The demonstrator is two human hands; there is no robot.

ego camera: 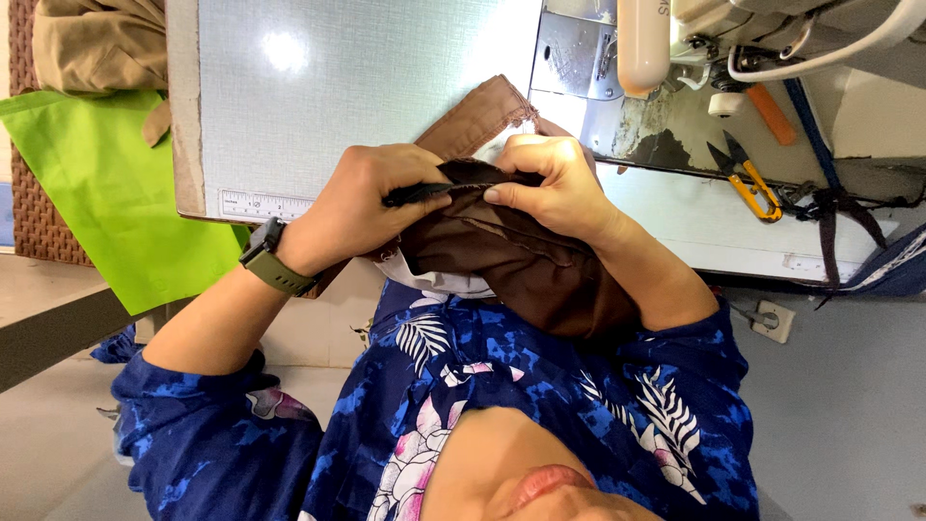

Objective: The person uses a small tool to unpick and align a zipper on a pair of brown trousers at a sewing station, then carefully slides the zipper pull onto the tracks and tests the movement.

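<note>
While you hold the dark brown folded cloth (521, 260) up off the edge of the white sewing table (386, 87), the work looks to be mid-way: the cloth is gathered between both hands, its folded edge is turned toward you, and nothing lies under the needle of the cream sewing machine (641, 43) at your 1 o'clock. How much of that edge is dealt with, I cannot tell; the seam line is too small to read.

Your left hand (362, 198), with the olive green wristwatch (270, 260) on it, is closed around a slender black tool (415, 193), whose tip points to 3 o'clock and meets the fold. Your right hand (555, 188) pinches that same fold, thumb pressed down on top and fingers curled behind it. So the worked edge sits directly between the two grips, touching both, while the rest of the cloth hangs toward 6 o'clock against your blue floral shirt (540, 376). A lighter tan strip of the same garment (482, 116) runs out to 12 o'clock onto the table.

Yellow-handled thread snips (748, 178) lie apart at 3 o'clock, and a bright green cloth (106, 183) lies at 9 o'clock
</note>
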